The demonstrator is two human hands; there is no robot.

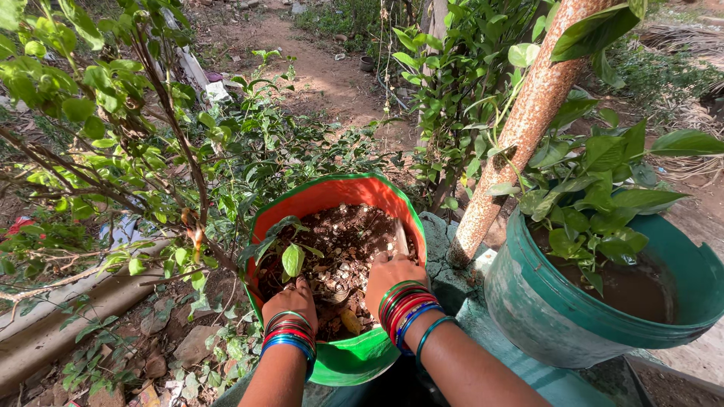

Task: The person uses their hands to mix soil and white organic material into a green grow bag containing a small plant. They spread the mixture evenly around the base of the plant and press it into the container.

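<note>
A green grow bag with an orange lining [332, 192] stands in front of me, filled with dark soil and dry bits. A small green plant [290, 256] grows at its left side. My left hand [292, 300] presses into the soil next to that plant's base, fingers curled down. My right hand [392, 273] is closed on a thin tool [400, 240] whose blade sticks into the soil at the bag's right side. Both wrists carry red, green and blue bangles.
A teal plastic tub [573, 316] with a leafy plant and muddy water stands at the right. A speckled trunk [520, 128] leans up beside it. A woody bush [128, 136] crowds the left. A dirt path [324, 75] runs away behind.
</note>
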